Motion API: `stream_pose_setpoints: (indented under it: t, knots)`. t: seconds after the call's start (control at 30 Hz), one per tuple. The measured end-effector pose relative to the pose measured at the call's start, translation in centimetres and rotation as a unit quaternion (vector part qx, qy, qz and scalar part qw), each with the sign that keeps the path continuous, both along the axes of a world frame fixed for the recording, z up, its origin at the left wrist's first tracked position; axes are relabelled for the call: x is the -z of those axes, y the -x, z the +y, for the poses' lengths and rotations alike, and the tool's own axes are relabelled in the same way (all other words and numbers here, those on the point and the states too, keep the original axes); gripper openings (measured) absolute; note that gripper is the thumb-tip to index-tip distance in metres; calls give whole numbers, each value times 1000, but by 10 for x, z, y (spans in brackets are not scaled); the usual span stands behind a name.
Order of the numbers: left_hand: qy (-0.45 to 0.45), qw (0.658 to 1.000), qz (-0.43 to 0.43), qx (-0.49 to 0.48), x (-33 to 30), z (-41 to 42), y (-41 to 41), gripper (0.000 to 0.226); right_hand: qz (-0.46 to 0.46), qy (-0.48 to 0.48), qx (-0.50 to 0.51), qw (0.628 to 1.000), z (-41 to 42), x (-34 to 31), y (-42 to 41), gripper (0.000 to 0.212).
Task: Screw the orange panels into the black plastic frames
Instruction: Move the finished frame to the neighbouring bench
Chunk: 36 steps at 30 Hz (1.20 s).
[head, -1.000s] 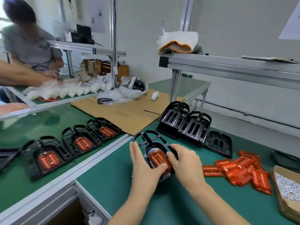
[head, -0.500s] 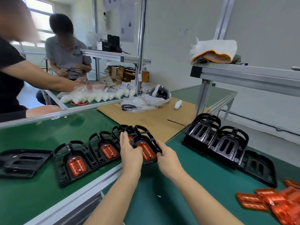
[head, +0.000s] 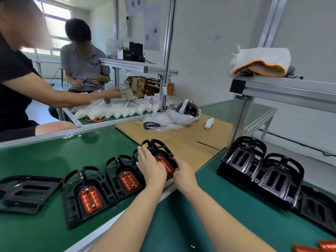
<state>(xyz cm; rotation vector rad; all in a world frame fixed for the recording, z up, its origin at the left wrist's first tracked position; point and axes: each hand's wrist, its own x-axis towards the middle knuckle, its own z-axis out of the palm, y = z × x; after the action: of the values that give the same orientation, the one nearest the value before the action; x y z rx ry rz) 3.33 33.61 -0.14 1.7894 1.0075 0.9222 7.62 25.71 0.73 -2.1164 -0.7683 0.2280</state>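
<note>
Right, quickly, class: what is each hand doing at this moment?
Left hand: straight fingers resting on the frame with orange panel, so open.
Right hand: gripping that frame's near right edge.

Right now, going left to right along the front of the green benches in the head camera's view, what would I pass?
Empty black frame → frame with orange panel → second frame with orange panel → left hand → held frame → right hand → stack of black frames → loose orange panels.
</note>
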Motion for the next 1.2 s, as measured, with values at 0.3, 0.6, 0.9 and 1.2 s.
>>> stream_pose_setpoints:
  t: [0.3, 0.6, 0.9, 1.2]
  knots:
    - [-17, 994, 94, -55, 9, 24, -22, 72, -29, 88, -69, 993, 32, 21, -15, 44]
    - [12, 981, 181, -74, 18, 31, -31, 82, -133, 230, -102, 959, 30, 32, -13, 50]
    - [-15, 963, 259, -73, 18, 31, -29, 76, -163, 254, -106, 947, 24, 27, -11, 56]
    - [-49, 975, 216, -18, 6, -8, -31, 67, -101, 206, -43, 972, -9, 24, -7, 55]
